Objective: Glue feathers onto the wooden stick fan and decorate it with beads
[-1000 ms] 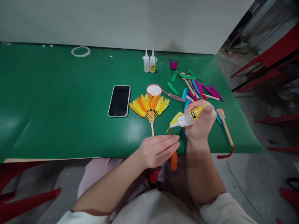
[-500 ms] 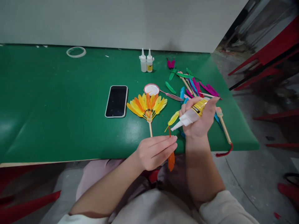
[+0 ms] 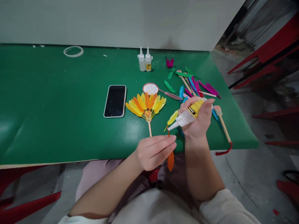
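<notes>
Feather [image 3: 170, 161]: while the left hand [image 3: 153, 152] pinches it midway, fingers together, thumb hidden, its quill [image 3: 168, 133] points toward twelve o'clock; presumably light and fragile, best held there.
Bottle [image 3: 187, 117]: between one and two o'clock from the left hand; the right hand [image 3: 198, 121] wraps it; likely squeezable, best gripped around the body.
Nozzle [image 3: 173, 125]: close to the quill; contact cannot be told.

Orange feather [image 3: 171, 162]; white bottle [image 3: 184, 119] with yellow-and-black label [image 3: 195, 108]; yellow and orange fan [image 3: 146, 104]; plain green surface [image 3: 58, 109]; black phone screen [image 3: 115, 101]; red tassel [image 3: 224, 152].
</notes>
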Action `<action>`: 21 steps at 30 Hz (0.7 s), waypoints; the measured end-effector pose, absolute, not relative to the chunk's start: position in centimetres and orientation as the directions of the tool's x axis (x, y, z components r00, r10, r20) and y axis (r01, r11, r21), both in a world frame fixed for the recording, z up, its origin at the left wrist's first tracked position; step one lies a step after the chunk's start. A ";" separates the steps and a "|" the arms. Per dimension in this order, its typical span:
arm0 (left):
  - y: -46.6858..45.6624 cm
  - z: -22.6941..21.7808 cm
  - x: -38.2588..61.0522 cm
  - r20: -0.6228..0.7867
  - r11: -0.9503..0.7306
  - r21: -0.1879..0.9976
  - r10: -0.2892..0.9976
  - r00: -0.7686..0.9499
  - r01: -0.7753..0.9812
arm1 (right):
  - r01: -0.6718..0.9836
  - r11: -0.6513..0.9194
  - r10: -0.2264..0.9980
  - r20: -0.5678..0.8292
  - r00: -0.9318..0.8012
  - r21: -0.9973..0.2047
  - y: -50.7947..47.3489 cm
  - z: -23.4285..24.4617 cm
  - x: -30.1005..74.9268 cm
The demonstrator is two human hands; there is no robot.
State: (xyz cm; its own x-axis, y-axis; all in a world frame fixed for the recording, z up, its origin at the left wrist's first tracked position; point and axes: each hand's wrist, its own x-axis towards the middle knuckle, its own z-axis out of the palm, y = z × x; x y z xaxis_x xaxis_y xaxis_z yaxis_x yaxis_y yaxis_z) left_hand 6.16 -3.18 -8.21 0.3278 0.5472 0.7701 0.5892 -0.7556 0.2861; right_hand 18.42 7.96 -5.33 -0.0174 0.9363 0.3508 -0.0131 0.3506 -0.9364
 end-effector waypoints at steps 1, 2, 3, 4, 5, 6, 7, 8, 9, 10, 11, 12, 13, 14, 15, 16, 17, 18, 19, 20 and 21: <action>-3.2 -8.2 6.2 0.772 -0.758 0.282 0.543 0.331 0.588 | -0.030 0.360 0.932 0.361 -0.018 -0.932 8.0 -5.4 18.5; -3.1 -8.2 6.2 0.772 -0.759 0.281 0.542 0.331 0.587 | -0.042 0.372 0.928 0.372 -0.017 -0.927 8.0 -5.4 18.5; -3.1 -8.2 6.2 0.771 -0.758 0.284 0.544 0.330 0.587 | -0.049 0.384 0.923 0.385 -0.015 -0.922 8.0 -5.5 18.5; -3.1 -8.2 6.2 0.772 -0.758 0.287 0.545 0.327 0.586 | -0.052 0.394 0.919 0.395 -0.008 -0.918 7.9 -5.5 18.5; -3.1 -8.2 6.3 0.773 -0.757 0.290 0.546 0.324 0.585 | -0.060 0.403 0.915 0.404 0.005 -0.913 7.9 -5.5 18.5; -3.1 -8.2 6.3 0.774 -0.756 0.293 0.547 0.319 0.586 | -0.073 0.415 0.910 0.415 0.023 -0.907 7.8 -5.4 18.5; -3.1 -8.2 6.3 0.776 -0.754 0.292 0.546 0.316 0.588 | -0.087 0.435 0.900 0.433 0.046 -0.896 7.6 -5.3 18.5; -3.2 -8.2 6.3 0.775 -0.753 0.290 0.547 0.316 0.591 | -0.096 0.466 0.885 0.461 0.070 -0.880 7.5 -5.1 18.4; -3.2 -8.2 6.3 0.775 -0.751 0.288 0.547 0.316 0.594 | -0.094 0.504 0.863 0.497 0.091 -0.859 7.3 -4.9 18.4; -3.2 -8.2 6.3 0.774 -0.749 0.288 0.549 0.316 0.596 | -0.079 0.543 0.838 0.535 0.104 -0.836 7.1 -4.7 18.4; -3.2 -8.2 6.3 0.771 -0.747 0.291 0.553 0.315 0.598 | -0.056 0.579 0.814 0.572 0.106 -0.813 6.9 -4.4 18.5; -3.2 -8.2 6.2 0.769 -0.745 0.295 0.557 0.314 0.599 | -0.027 0.604 0.794 0.600 0.094 -0.796 6.7 -4.2 18.6; -3.2 -8.1 6.2 0.766 -0.743 0.298 0.561 0.314 0.600 | 0.004 0.617 0.785 0.615 0.071 -0.787 6.5 -4.0 18.7; -3.1 -8.1 6.2 0.767 -0.741 0.300 0.562 0.310 0.601 | 0.031 0.618 0.784 0.619 0.039 -0.785 6.3 -3.8 18.9; -3.1 -8.1 6.2 0.769 -0.740 0.299 0.560 0.307 0.602 | 0.057 0.615 0.788 0.616 0.008 -0.787 6.2 -3.7 19.1; -3.1 -8.1 6.2 0.772 -0.741 0.296 0.557 0.306 0.603 | 0.081 0.610 0.791 0.611 -0.018 -0.788 6.0 -3.6 19.2; -3.0 -8.1 6.2 0.776 -0.743 0.291 0.552 0.306 0.603 | 0.102 0.605 0.795 0.605 -0.037 -0.789 6.0 -3.6 19.4; -3.0 -8.1 6.2 0.779 -0.745 0.287 0.547 0.306 0.602 | 0.117 0.601 0.798 0.600 -0.048 -0.790 5.9 -3.6 19.5; -3.0 -8.0 6.2 0.782 -0.745 0.285 0.544 0.303 0.602 | 0.127 0.599 0.800 0.598 -0.052 -0.791 5.8 -3.6 19.6; -3.0 -8.0 6.3 0.783 -0.745 0.285 0.544 0.302 0.603 | 0.133 0.599 0.800 0.598 -0.053 -0.790 5.8 -3.6 19.7; -3.0 -8.0 6.3 0.782 -0.745 0.287 0.546 0.302 0.603 | 0.134 0.601 0.798 0.600 -0.052 -0.788 5.8 -3.6 19.6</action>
